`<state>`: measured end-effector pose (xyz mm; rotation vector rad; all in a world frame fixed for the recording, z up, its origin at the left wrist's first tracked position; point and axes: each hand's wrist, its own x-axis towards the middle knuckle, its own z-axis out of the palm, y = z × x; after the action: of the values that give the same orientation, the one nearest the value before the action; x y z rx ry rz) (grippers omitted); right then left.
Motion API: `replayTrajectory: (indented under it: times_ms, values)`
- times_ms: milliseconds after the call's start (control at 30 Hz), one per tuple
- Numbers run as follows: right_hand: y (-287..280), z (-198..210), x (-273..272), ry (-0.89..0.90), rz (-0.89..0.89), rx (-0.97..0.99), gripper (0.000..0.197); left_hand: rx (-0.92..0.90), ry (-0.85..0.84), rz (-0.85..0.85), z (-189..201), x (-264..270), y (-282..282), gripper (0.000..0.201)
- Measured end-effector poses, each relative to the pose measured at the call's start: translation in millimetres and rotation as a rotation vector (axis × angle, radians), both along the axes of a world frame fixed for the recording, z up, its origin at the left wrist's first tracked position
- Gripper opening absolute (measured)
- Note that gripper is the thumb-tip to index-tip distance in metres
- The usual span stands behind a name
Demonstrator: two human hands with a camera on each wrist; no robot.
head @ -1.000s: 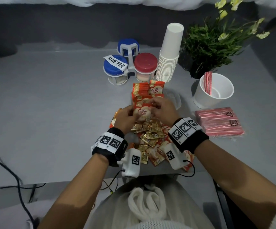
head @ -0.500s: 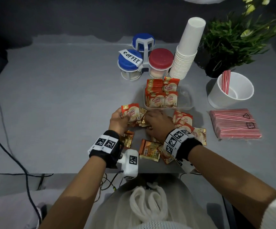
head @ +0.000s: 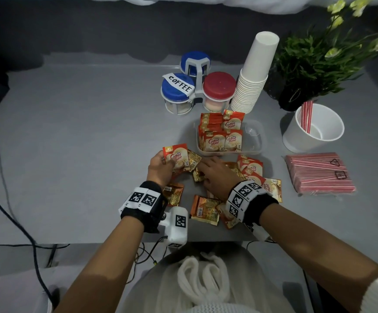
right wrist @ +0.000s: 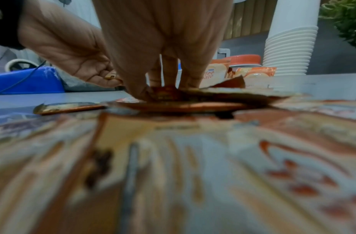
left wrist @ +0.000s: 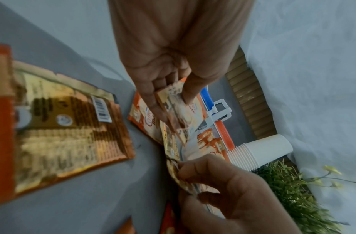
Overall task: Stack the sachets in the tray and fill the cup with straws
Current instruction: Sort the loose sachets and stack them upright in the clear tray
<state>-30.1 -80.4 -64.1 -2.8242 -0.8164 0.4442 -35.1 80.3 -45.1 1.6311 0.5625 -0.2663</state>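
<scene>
"COFFEE", hand-lettered in black capitals, stands on a white paper label (head: 180,85) across the lid of the nearer blue-lidded jar (head: 177,93). "Coffee mate" is printed on the sachets standing in the tray (head: 221,138) and on the sachet (head: 176,156) that I hold in my left hand (head: 160,167). The wristbands carry square black-and-white coded markers (head: 243,192), without legible words. Print on the loose sachet backs (head: 205,210) is too small to read.

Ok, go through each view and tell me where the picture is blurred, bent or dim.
Head view: sharp but dim, and the wide lens bows the table edge. Left wrist view: the left hand and the sachet it pinches are fairly clear; the big sachet at left is smeared. Right wrist view: the sachets closest to the lens are heavily blurred; the right hand's fingers and the stacked cups read better.
</scene>
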Motion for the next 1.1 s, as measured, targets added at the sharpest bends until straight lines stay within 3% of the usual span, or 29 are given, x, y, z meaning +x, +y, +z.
replayTrajectory:
  times_ms: [67, 233, 433, 633, 733, 833, 1100]
  values:
    - [-2.4, 3.5, 2.5, 0.038, -0.068, 0.089, 0.034, -0.008, -0.006, 0.003, -0.1, 0.5, 0.0, 0.025]
    - [-12.7, 19.7, 10.0, 0.045, -0.346, 0.52, 0.018, 0.046, -0.019, 0.016, -6.1, 6.1, 0.3, 0.021]
    - [-24.5, 38.2, 15.8, 0.232, -0.484, 0.744, 0.017, 0.097, -0.07, -0.1, -2.5, 10.0, -13.8, 0.022]
    - [-29.2, 31.9, 19.3, 0.228, -0.647, 0.804, 0.011, -0.064, -0.095, -0.237, 12.6, 9.1, -39.8, 0.022]
    - [-30.2, 32.5, 21.5, 0.239, -0.719, 0.843, 0.02, -0.106, -0.093, -0.283, 15.7, 8.9, -48.0, 0.018]
    - [-31.5, 34.8, 22.5, 0.224, -0.764, 0.881, 0.03, -0.1, -0.115, -0.334, 15.7, 9.3, -56.6, 0.026]
    - [-42.6, 36.2, 24.3, 0.334, -0.832, 1.0, 0.024, -0.022, -0.186, -0.283, 22.4, 20.7, -77.7, 0.036]
